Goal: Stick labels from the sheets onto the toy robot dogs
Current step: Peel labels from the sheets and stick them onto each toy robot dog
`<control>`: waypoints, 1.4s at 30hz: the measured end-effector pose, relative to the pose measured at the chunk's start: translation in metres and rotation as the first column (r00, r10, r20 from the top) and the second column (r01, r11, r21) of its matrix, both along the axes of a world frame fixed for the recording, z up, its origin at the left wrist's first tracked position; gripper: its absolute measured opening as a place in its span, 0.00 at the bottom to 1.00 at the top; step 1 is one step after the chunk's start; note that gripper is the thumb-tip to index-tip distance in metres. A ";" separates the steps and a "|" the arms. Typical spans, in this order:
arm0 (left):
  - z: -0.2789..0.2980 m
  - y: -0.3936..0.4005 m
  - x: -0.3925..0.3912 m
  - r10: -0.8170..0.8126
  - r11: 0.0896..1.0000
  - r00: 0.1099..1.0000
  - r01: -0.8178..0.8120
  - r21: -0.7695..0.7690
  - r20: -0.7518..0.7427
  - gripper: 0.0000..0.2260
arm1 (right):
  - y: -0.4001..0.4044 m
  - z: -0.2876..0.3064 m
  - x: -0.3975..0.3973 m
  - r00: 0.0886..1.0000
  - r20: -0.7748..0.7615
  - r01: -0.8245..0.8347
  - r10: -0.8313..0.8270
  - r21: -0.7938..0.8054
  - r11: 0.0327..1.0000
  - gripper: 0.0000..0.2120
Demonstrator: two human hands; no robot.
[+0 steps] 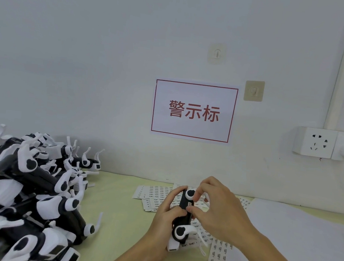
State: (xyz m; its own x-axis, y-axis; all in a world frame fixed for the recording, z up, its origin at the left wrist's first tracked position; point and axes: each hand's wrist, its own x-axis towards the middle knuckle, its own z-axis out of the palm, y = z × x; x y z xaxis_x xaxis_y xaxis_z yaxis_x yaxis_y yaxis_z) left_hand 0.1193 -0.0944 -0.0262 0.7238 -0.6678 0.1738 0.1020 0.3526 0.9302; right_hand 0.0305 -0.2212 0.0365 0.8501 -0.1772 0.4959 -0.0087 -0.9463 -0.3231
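yellow-green tabletop, white wall

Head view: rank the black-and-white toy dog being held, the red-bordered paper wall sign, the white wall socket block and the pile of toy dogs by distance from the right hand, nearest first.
1. Held black-and-white toy dog: touched by the right hand.
2. Red-bordered paper sign: on the wall, above.
3. White wall socket block: up right.
4. Pile of toy dogs: far left.
Items 2 and 3 are close to call.
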 end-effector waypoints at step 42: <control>-0.001 -0.001 -0.001 0.055 0.998 0.998 -0.056 0.030 0.038 0.17 | -0.006 -0.007 0.005 0.996 0.086 -0.040 0.039 0.016 0.999 0.08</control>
State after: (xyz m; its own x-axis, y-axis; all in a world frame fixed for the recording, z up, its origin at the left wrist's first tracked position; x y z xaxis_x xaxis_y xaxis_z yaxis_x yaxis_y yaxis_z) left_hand 0.1179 -0.0954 -0.0271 0.7536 -0.6320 0.1806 0.0486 0.3276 0.9436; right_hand 0.0358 -0.2267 0.0292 0.8111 -0.1539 0.5643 0.0568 -0.9394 -0.3380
